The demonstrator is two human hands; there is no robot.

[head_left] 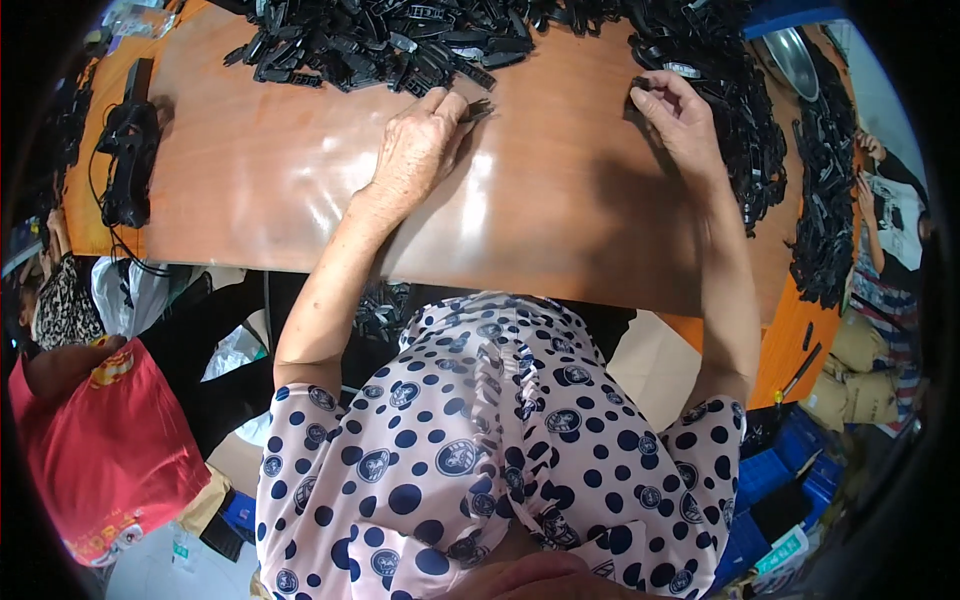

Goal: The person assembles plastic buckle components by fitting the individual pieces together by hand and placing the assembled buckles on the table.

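Observation:
My left hand (425,135) is over the table in front of a big heap of small black plastic parts (400,45). Its fingers are closed on a small black plastic part (478,112) that pokes out on the right side. Farther right, my right hand (677,118) pinches another small black part (640,85) between thumb and fingertips. That hand is beside a second pile of black parts (745,140) along the table's right side. The exact shape of both held parts is too small to make out.
A brown table mat (270,190) covers the tabletop. A black device with cables (128,165) lies at the left. A metal bowl (788,62) stands at the far right, near more black parts (825,210). Other people's hands (868,170) show at the right edge. Blue crates (755,490) stand below right.

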